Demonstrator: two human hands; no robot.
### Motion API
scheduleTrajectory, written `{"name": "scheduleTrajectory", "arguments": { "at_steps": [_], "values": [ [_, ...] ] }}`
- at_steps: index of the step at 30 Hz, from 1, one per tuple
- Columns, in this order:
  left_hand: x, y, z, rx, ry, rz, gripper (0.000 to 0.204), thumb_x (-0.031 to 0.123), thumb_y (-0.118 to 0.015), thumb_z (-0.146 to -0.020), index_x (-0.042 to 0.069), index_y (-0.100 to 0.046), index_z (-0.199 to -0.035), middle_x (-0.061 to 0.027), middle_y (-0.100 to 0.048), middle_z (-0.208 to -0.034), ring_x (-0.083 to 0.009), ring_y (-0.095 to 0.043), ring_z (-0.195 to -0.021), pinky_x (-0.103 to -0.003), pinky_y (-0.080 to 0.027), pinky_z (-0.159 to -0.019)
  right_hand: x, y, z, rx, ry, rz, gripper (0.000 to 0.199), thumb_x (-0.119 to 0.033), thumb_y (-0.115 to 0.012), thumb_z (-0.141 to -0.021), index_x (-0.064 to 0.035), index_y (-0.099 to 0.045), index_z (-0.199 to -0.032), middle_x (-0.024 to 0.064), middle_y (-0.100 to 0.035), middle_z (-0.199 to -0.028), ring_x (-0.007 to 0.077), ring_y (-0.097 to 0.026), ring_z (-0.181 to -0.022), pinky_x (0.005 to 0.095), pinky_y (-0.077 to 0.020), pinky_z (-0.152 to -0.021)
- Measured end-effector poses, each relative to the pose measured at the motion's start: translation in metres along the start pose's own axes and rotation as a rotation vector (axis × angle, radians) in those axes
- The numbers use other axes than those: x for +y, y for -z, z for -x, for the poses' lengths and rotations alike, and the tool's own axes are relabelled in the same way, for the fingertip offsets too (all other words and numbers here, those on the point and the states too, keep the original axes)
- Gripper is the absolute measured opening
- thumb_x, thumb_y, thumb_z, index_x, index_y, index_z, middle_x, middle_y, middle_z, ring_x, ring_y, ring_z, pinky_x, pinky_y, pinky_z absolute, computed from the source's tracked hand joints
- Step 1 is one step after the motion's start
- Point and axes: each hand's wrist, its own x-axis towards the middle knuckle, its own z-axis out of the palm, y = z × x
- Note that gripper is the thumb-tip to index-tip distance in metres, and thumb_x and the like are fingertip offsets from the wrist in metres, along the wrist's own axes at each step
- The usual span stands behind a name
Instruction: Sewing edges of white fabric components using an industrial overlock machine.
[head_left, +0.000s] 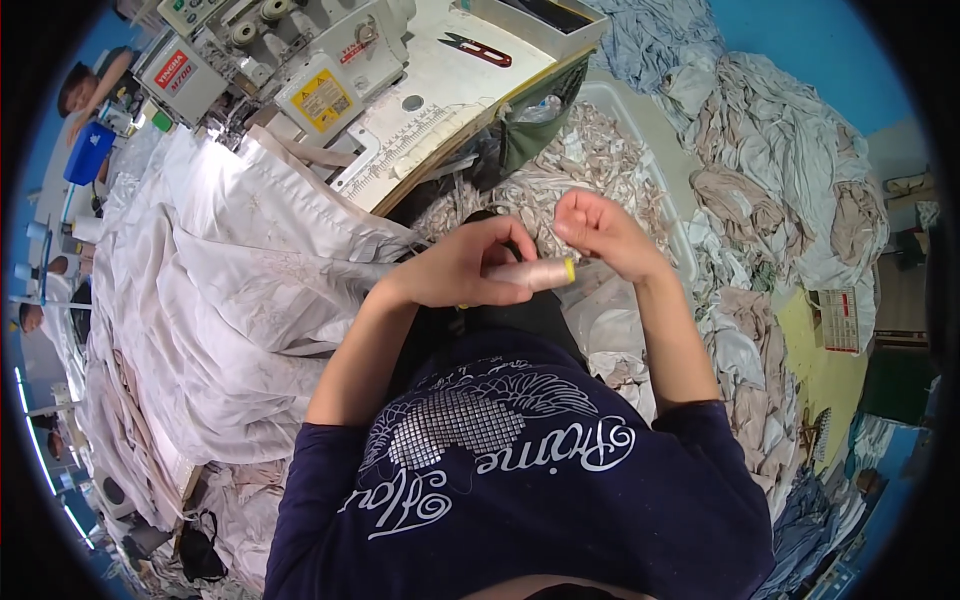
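My left hand (448, 266) is wrapped round a spool of pale pink thread (538, 274) with a yellow end, held in front of my body. Just to its right, my right hand (608, 238) is raised with thumb and fingers pinched together; anything between them is too fine to make out. A broad sheet of white fabric (240, 300) spreads from the sewing machine (335, 75) down my left side.
Red-handled thread snips (476, 50) lie on the machine table (425, 75), near an open tray (535, 30). Beyond my hands, a white bin (655, 165) holds fabric scraps. Cloth heaps (780, 150) fill the right side. Other people sit at the far left.
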Motion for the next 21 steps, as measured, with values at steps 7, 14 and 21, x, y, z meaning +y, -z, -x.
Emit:
{"name": "scheduleTrajectory", "arguments": {
  "at_steps": [7,14,21],
  "values": [
    [-0.016,0.002,-0.003,0.412,-0.226,-0.323,0.034,0.005,-0.073,-0.072,0.006,-0.051,-0.098,-0.0020,-0.057,-0.080,-0.0074,-0.054,-0.072,-0.022,-0.044,-0.062,-0.028,-0.021,0.002,0.008,0.120,0.009,0.011,-0.015,-0.058,-0.089,-0.0067,-0.052,-0.094,-0.0097,-0.042,-0.069,-0.0010,-0.034,-0.059,0.0150,-0.0258,-0.052],
    [-0.019,0.012,-0.006,0.547,-0.207,-0.223,0.035,0.004,-0.073,-0.072,0.006,-0.050,-0.098,-0.0023,-0.058,-0.081,-0.0066,-0.053,-0.070,-0.021,-0.043,-0.062,0.002,-0.042,0.019,0.004,0.105,-0.072,0.012,-0.011,-0.057,-0.089,-0.0069,-0.045,-0.093,-0.0094,-0.040,-0.065,-0.0006,-0.032,-0.055,0.0160,-0.0232,-0.049],
    [-0.015,0.004,-0.008,0.626,-0.467,-0.713,0.026,0.001,-0.070,-0.067,0.006,-0.057,-0.089,-0.0050,-0.059,-0.090,-0.0198,-0.058,-0.076,-0.028,-0.047,-0.063,-0.011,-0.038,0.004,0.337,0.260,-0.004,0.013,-0.010,-0.054,-0.090,-0.0078,-0.042,-0.095,-0.0081,-0.039,-0.060,0.0001,-0.029,-0.051,0.0175,-0.0207,-0.046]
  ]
}}
